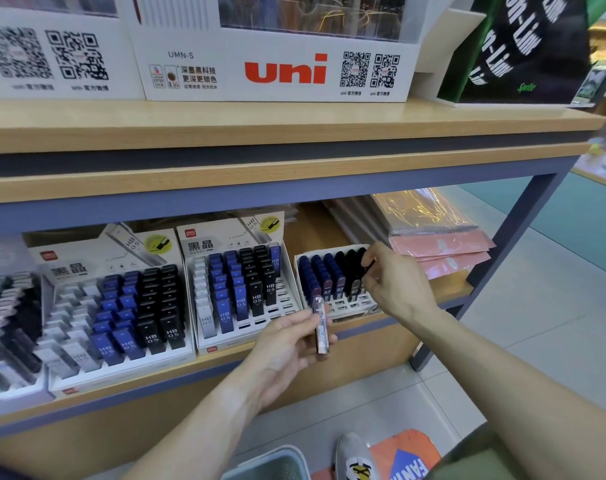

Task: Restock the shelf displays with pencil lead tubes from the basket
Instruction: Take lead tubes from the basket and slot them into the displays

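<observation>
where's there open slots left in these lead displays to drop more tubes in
The small right display has bare white slots along its front edge, below the right hand. The middle display shows empty slots front right, beside its black HB 0.5 tubes. The left display is packed nearly to its front lip. The left hand holds a tube.

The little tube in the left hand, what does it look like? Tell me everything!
The tube is slim and see-through, of what looks like clear plastic, with a pale rounded cap on top and a dark lower part. It stands nearly upright in front of the shelf edge, below the small white display box. The left hand pinches it by its side with the fingers. Its label is too blurred to read.
</observation>
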### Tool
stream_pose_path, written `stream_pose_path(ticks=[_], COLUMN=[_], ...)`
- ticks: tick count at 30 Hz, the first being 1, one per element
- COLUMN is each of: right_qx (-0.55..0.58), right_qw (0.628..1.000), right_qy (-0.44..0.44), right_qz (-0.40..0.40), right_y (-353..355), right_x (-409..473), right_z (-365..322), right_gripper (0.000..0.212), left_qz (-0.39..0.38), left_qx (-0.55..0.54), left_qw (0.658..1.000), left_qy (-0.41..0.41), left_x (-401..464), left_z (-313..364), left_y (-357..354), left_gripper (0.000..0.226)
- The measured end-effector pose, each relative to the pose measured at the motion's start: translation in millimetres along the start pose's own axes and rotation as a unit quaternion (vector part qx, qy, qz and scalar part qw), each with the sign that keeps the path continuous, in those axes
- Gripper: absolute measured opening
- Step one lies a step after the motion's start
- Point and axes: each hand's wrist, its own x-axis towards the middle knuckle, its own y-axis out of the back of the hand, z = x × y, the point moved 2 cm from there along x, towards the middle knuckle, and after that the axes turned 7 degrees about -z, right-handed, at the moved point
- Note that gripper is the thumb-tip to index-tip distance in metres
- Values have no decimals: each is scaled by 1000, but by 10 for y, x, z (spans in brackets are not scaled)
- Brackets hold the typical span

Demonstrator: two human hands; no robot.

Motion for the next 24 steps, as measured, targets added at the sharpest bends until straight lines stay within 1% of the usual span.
stream_pose_path(ticks=[1, 2, 4, 5, 6, 9, 13, 16, 20, 22, 24], right_qx=[54, 128, 255, 278, 287, 305, 349, 344, 356, 359, 306], right_qw=[998, 990, 953, 941, 936, 933, 911, 916, 917, 925, 951], right_qy=[-9, -21, -31, -23, -13, -4, -3, 14, 13, 7, 10], right_qz=[-12, -52, -163, -193, -202, -192, -217, -206, -180, -126, -52], right_y=[33, 54, 57, 45, 46, 84, 97, 83, 119, 196, 269], right_x=[-23, -58, -158, -197, -223, -236, -245, -247, -223, -158, -74], right_z=[-53, -117, -235, -252, -256, -237, -223, -217, -204, -132, 6], right_gripper=[18, 15, 16, 17, 18, 17, 21, 19, 17, 15, 14], left_qz=[-3, -4, -3, -3, -2, 1, 7, 2, -4, 6, 21], left_qx=[8, 16, 28, 30, 30, 27, 27, 29, 23, 34, 61], left_qw=[1000, 1000, 1000, 1000, 1000, 1000, 1000, 999, 999, 999, 997], left_qy=[-1, -3, -5, -7, -8, -10, -11, -13, -30, -38, -43], left_x=[0, -3, 3, 10, 15, 29, 36, 36, 60, 93, 123], left_z=[-2, -2, -12, -22, -26, -27, -13, -17, -42, -44, -51], left_y=[-8, -22, -49, -61, -73, -97, -96, -103, -136, -136, -122], left_gripper=[23, 22, 22, 23, 24, 27, 28, 29, 30, 32, 31])
